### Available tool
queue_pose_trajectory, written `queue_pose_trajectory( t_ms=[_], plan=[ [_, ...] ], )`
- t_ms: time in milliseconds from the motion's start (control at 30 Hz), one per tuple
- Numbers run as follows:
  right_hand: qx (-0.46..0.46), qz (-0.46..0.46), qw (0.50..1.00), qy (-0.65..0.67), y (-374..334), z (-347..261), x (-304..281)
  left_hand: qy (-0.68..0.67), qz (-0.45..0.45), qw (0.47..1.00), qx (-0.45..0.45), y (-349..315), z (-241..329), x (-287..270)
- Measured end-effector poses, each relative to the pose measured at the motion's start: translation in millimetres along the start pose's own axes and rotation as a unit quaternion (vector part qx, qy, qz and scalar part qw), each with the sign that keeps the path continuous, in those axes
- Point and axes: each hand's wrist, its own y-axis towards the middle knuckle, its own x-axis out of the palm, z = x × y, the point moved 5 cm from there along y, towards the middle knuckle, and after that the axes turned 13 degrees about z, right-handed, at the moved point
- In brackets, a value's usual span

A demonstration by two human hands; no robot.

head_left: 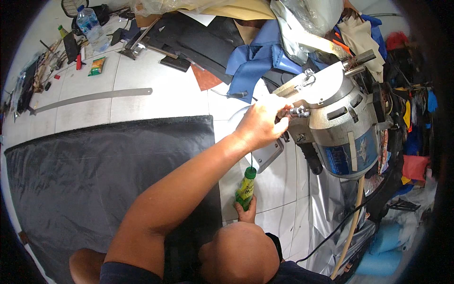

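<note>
A silver cloth cutting machine (331, 118) with a rounded motor housing and a blue label is at the right of centre. My left hand (262, 120) reaches across to its front, fingers closed around a small metal fitting (299, 112). Part of that fitting is hidden behind the fingers. Lower down, my right hand (247, 213) is wrapped around a green plastic bottle (245, 189) with a green cap. A thin dark spout rises from the cap toward the machine's pale base plate (270, 155).
Black fabric (113, 189) covers the floor at left. Beyond it lie a long metal ruler (94, 99), a small green packet (97, 66) and a water bottle (87, 20). Blue fabric pieces (257, 57) are behind the machine; a dark cable (338, 229) runs past a wooden stick (351, 227).
</note>
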Motion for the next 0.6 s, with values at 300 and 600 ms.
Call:
queue_pose_trajectory(
  t_ms=[300, 600],
  plan=[
    [-0.019, 0.036, 0.999, 0.031, 5, -38, 11, 0.040, -0.016, 0.999, 0.021, 6, 4, 0],
    [-0.012, 0.074, 0.993, 0.089, 31, -40, 16, 0.020, -0.011, 0.999, -0.027, 7, 5, 3]
  ],
)
